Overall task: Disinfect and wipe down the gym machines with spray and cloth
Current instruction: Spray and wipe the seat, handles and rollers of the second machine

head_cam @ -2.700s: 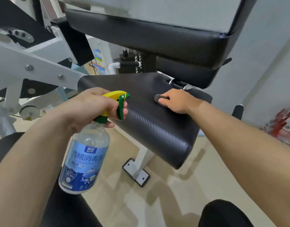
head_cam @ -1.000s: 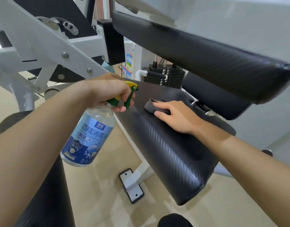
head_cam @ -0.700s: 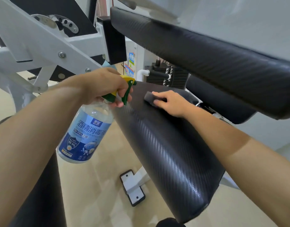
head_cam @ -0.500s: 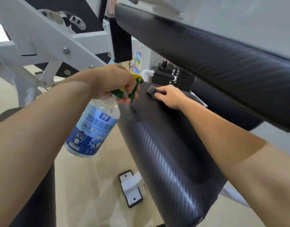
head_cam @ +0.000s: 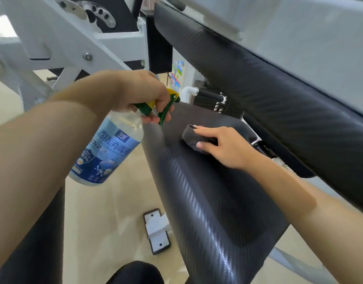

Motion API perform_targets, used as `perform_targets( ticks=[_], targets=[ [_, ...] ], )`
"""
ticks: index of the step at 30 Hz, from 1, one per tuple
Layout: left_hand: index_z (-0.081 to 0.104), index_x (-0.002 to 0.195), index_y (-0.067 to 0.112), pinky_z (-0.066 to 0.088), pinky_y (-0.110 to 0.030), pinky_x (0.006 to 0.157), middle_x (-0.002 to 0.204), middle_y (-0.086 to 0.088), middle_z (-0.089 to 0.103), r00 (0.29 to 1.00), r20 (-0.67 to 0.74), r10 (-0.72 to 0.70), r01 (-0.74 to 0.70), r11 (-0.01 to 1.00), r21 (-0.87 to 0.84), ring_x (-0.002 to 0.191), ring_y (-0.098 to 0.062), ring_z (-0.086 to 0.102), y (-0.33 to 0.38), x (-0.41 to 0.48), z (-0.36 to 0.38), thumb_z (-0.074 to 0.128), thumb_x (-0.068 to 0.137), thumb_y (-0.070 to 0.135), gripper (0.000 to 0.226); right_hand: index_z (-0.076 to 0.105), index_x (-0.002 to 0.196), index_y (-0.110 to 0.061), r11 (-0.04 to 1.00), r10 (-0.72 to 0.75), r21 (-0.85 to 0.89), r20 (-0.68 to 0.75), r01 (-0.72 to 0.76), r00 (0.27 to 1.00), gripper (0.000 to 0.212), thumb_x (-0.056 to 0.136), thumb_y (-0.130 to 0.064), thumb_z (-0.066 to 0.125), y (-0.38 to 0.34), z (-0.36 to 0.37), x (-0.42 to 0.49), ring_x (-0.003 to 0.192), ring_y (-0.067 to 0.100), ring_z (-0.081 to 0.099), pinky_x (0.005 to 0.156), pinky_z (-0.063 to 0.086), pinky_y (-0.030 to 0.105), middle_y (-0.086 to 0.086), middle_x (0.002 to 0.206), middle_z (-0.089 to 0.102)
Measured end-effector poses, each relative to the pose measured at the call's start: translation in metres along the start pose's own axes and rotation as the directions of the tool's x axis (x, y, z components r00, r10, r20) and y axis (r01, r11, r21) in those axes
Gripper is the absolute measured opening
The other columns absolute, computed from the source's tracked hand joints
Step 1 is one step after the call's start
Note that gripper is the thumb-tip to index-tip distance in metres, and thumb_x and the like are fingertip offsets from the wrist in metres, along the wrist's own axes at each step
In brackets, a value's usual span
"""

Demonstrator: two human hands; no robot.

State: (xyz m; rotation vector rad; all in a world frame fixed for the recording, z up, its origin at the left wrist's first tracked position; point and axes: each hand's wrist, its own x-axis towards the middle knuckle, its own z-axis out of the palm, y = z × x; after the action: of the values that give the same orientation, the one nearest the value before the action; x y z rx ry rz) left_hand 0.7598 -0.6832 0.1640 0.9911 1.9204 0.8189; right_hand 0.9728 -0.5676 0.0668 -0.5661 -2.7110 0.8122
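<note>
Head view: left hand grips the spray bottle, fingers curled on its trigger; right hand pinches a cloth against the seat pad.

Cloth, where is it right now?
In the head view it's mid-frame: the cloth is gripped under the right hand on the black seat pad, just right of the spray bottle in the left hand.

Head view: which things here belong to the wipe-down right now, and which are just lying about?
In the job: spray bottle, gripped by the left hand; grey cloth, held by the right hand on the black seat pad.
Just about: white frame; foot plate on the floor; weight stack behind.
</note>
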Motion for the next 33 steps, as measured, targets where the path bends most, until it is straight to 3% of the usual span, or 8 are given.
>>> perform_targets(
  ticks=[4, 7, 10, 13, 20, 26, 31, 33],
  targets=[
    [0.068, 0.097, -0.001, 0.049, -0.025, 0.047, 0.097, -0.019, 0.079, 0.999, 0.021, 0.025, -0.026, 0.997, 0.066, 0.056, -0.021, 0.067, 0.006, 0.011, -0.004, 0.051, 0.082, -0.007, 0.024, 0.06, 0.137, -0.03, 0.972, 0.144, -0.176, -0.083, -0.157, 0.986, 0.042, 0.096, -0.025, 0.065, 0.031, 0.003, 0.029, 0.131, 0.002, 0.048, 0.099, 0.029, 0.008, -0.013, 0.138, 0.059],
    [0.07, 0.1, -0.002, 0.05, -0.024, 0.048, 0.097, -0.018, 0.079, 0.998, 0.043, 0.037, -0.042, 0.991, 0.128, 0.057, -0.021, 0.066, 0.004, 0.021, -0.007, 0.051, 0.082, -0.007, 0.027, 0.064, 0.131, -0.033, 0.955, 0.173, -0.221, -0.134, -0.2, 0.976, 0.032, 0.099, -0.031, 0.058, 0.044, 0.008, 0.052, 0.119, 0.015, 0.06, 0.094, 0.042, 0.026, -0.008, 0.123, 0.07],
    [0.071, 0.1, -0.003, 0.051, -0.026, 0.052, 0.097, -0.019, 0.079, 0.996, 0.059, 0.061, -0.069, 0.988, 0.135, 0.06, -0.023, 0.066, -0.002, 0.033, -0.015, 0.051, 0.081, -0.007, 0.028, 0.069, 0.12, -0.024, 0.902, 0.291, -0.288, -0.15, -0.323, 0.945, 0.027, 0.102, -0.032, 0.052, 0.056, 0.004, 0.083, 0.112, 0.026, 0.062, 0.089, 0.042, 0.032, 0.003, 0.115, 0.072],
    [0.07, 0.094, 0.002, 0.052, -0.027, 0.055, 0.093, -0.016, 0.08, 0.996, 0.065, 0.065, -0.073, 0.988, 0.139, 0.062, -0.023, 0.068, -0.006, 0.044, -0.023, 0.053, 0.082, -0.007, 0.022, 0.07, 0.118, -0.019, 0.889, 0.355, -0.266, -0.113, -0.372, 0.928, 0.028, 0.102, -0.031, 0.052, 0.049, -0.003, 0.108, 0.11, 0.026, 0.063, 0.087, 0.043, 0.03, 0.006, 0.113, 0.073],
    [0.071, 0.096, -0.004, 0.051, -0.024, 0.044, 0.092, -0.019, 0.079, 0.982, 0.142, 0.127, -0.148, 0.978, 0.147, 0.047, -0.019, 0.065, 0.002, 0.072, -0.041, 0.05, 0.082, -0.011, 0.026, 0.062, 0.133, -0.037, 0.974, 0.113, -0.187, -0.068, -0.124, 0.991, 0.037, 0.097, -0.028, 0.062, 0.014, 0.016, 0.076, 0.118, -0.001, 0.055, 0.098, 0.039, 0.02, -0.017, 0.128, 0.066],
    [0.066, 0.104, -0.002, 0.049, -0.023, 0.042, 0.089, -0.017, 0.079, 0.964, 0.184, 0.193, -0.224, 0.96, 0.167, 0.043, -0.017, 0.064, 0.009, 0.086, -0.048, 0.051, 0.085, -0.011, 0.026, 0.071, 0.116, -0.022, 0.906, 0.337, -0.228, -0.122, -0.356, 0.934, 0.022, 0.1, -0.026, 0.056, 0.06, 0.01, 0.129, 0.103, 0.016, 0.06, 0.075, 0.033, 0.025, -0.003, 0.11, 0.072],
    [0.063, 0.106, 0.001, 0.05, -0.022, 0.041, 0.085, -0.016, 0.079, 0.962, 0.18, 0.207, -0.236, 0.959, 0.157, 0.043, -0.017, 0.066, 0.002, 0.096, -0.05, 0.052, 0.086, -0.013, 0.027, 0.062, 0.097, -0.019, 0.739, 0.547, -0.323, -0.227, -0.592, 0.806, 0.017, 0.102, -0.027, 0.048, 0.111, -0.001, 0.143, 0.109, 0.033, 0.058, 0.078, 0.037, 0.032, 0.011, 0.113, 0.066],
    [0.066, 0.103, 0.0, 0.054, -0.025, 0.046, 0.086, -0.016, 0.079, 0.959, 0.204, 0.196, -0.236, 0.951, 0.198, 0.049, -0.019, 0.068, -0.003, 0.1, -0.049, 0.055, 0.086, -0.01, 0.023, 0.063, 0.11, -0.012, 0.639, 0.63, -0.368, -0.253, -0.675, 0.734, 0.027, 0.105, -0.028, 0.042, 0.127, -0.009, 0.125, 0.117, 0.037, 0.055, 0.086, 0.04, 0.036, 0.015, 0.124, 0.062]
  ],
)
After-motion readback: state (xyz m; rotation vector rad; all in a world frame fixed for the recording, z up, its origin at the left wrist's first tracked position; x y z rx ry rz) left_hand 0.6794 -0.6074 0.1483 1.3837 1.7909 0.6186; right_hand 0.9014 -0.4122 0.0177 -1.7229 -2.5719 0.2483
